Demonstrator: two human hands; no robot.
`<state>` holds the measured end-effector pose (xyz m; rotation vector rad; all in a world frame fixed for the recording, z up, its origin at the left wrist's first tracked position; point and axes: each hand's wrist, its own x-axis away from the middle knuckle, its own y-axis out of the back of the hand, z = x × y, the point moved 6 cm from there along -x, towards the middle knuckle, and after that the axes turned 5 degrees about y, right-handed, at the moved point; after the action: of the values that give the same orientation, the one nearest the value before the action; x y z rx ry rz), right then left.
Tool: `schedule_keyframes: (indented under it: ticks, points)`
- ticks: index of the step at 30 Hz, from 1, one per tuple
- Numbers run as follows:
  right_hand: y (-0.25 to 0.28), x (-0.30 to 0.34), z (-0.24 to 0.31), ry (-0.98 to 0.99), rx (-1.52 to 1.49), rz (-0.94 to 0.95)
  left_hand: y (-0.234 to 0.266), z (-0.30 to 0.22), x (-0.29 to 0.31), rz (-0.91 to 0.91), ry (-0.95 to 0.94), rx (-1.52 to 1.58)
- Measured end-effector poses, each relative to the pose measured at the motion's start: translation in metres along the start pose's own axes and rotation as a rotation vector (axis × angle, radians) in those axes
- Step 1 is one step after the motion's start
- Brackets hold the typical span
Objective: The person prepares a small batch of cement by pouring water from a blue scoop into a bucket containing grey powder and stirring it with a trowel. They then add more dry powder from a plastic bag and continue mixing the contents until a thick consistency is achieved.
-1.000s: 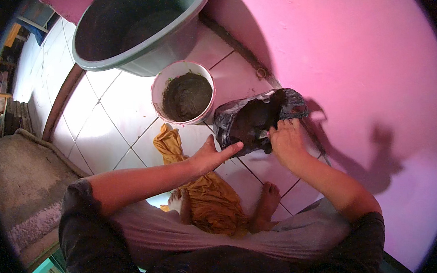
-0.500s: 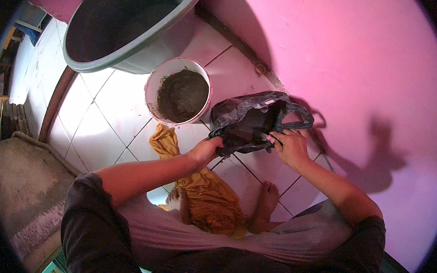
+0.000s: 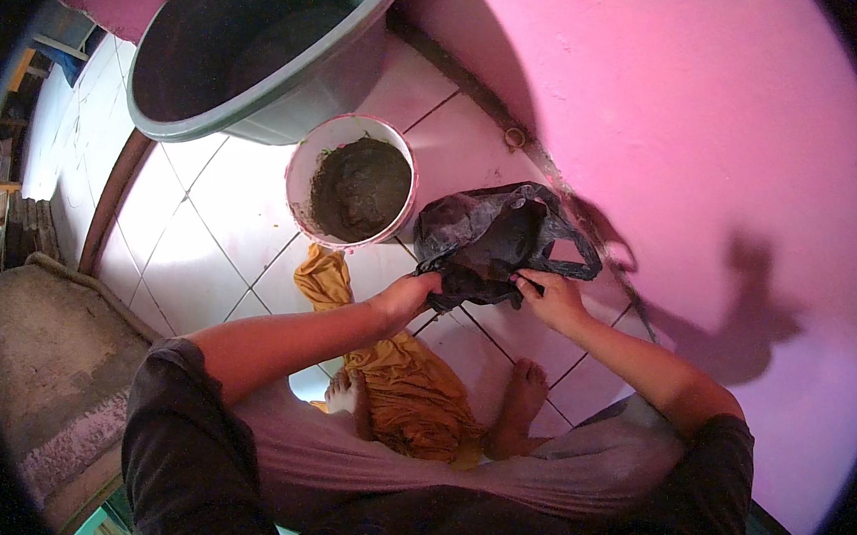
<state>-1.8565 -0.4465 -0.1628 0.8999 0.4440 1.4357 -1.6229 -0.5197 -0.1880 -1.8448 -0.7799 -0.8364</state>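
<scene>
The black plastic bag (image 3: 480, 233) is found in front of the person, just right of the bucket (image 3: 301, 176) and near the foot of the pink wall (image 3: 692, 136). Its mouth is open toward the person; the inside is dark and its contents cannot be determined. Whether the bag's full weight rests on the floor (image 3: 204, 244) cannot be told.

The left hand (image 3: 407, 298) grasps the near left edge of the bag's mouth, plastic gathered between thumb and bent fingers. The right hand (image 3: 549, 299) pinches the near right edge, thumb and forefinger closed on the plastic; its other fingers are curled and partly hidden. A handle loop of the bag stands out beyond the right hand, toward the wall.

The bucket is white, upright, and contains a dark grey-brown paste (image 3: 362, 190), some of it smeared on the inner wall. Behind it, to the left, stands a large grey tub (image 3: 262, 108). A crumpled orange cloth (image 3: 411, 389) lies on the white tiles, extending from near the bucket to between the person's bare left foot (image 3: 350, 395) and right foot (image 3: 523, 401).
</scene>
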Motion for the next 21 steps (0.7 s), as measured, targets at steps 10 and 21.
schedule_keyframes:
  ticks: [10, 21]
  points:
    - [0.012, -0.009, 0.031, 0.095, 0.1, 0.001, 0.0, 0.0, -0.006, 0.06, -0.019, -0.015]
    - [0.01, -0.003, 0.031, 0.118, 0.028, -0.072, -0.006, -0.015, 0.013, 0.031, -0.011, -0.089]
